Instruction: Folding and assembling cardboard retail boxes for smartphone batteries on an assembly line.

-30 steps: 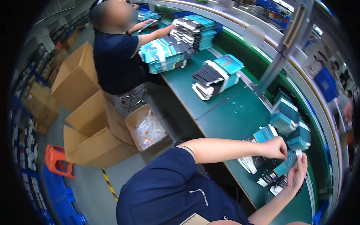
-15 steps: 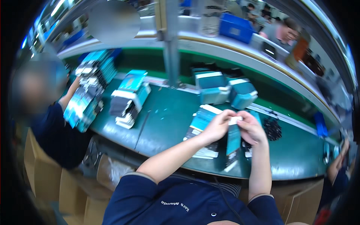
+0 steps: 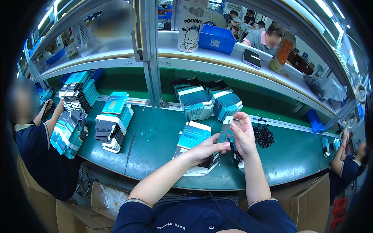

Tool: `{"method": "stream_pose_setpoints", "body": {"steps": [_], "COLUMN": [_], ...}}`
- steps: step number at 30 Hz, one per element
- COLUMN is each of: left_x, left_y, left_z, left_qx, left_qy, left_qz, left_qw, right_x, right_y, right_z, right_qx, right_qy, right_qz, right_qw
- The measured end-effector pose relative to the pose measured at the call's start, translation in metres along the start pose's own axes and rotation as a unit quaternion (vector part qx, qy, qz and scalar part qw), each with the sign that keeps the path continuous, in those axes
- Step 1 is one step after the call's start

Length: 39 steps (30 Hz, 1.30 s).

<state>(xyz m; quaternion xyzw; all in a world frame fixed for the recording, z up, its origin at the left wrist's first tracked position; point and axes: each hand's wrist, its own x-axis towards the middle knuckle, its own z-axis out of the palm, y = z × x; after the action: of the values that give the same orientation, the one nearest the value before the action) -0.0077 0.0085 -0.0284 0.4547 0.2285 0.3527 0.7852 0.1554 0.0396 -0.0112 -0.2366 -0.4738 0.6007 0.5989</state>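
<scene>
A slim teal carton (image 3: 224, 133) with a pale hang tab at its upper end stands tilted between my hands, above the near part of the table. My left hand (image 3: 210, 149) grips its lower side, thumb pointing right. My right hand (image 3: 244, 134) closes on its upper right side, the fingers curled near the tab. Just left of them lies a pile of flat teal and black cartons (image 3: 193, 136), partly covered by my left hand. Under my right hand, dark and white carton ends (image 3: 237, 158) show; the rest is hidden.
Two banded carton bundles (image 3: 195, 104) (image 3: 227, 104) stand behind my hands. A heap of small black parts (image 3: 264, 136) lies to the right. More carton stacks (image 3: 112, 124) are at left, beside a co-worker (image 3: 42, 155). A shelf (image 3: 171, 50) carries a blue bin (image 3: 217, 39) and a cup (image 3: 190, 31).
My left hand has slid from the carton's top to its lower side. The carton now leans more. The whole view has shifted, so the table's things appear further left.
</scene>
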Motion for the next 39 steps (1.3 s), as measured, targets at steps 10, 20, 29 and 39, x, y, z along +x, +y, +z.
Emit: {"method": "stream_pose_setpoints", "body": {"steps": [10, 20, 29, 39], "left_x": [-0.008, -0.003, 0.009, 0.019], "left_y": [0.024, 0.022, 0.005, -0.005], "left_z": [-0.013, -0.01, 0.006, -0.007], "left_qx": [-0.13, -0.091, 0.036, 0.111], "left_qy": [0.068, 0.246, 0.325, 0.353], "left_qz": [0.249, 0.25, 0.348, 0.386], "left_qw": [0.957, 0.932, 0.878, 0.845], "right_x": [-0.014, -0.013, -0.015, -0.018], "right_y": [0.012, 0.007, 0.019, 0.023], "right_z": [0.003, 0.003, 0.037, 0.035], "right_qx": [-0.234, -0.175, -0.119, -0.246], "right_qy": [-0.113, -0.081, 0.043, 0.024], "right_qz": [0.128, 0.168, -0.036, -0.073], "right_qw": [0.957, 0.967, 0.991, 0.966]}}
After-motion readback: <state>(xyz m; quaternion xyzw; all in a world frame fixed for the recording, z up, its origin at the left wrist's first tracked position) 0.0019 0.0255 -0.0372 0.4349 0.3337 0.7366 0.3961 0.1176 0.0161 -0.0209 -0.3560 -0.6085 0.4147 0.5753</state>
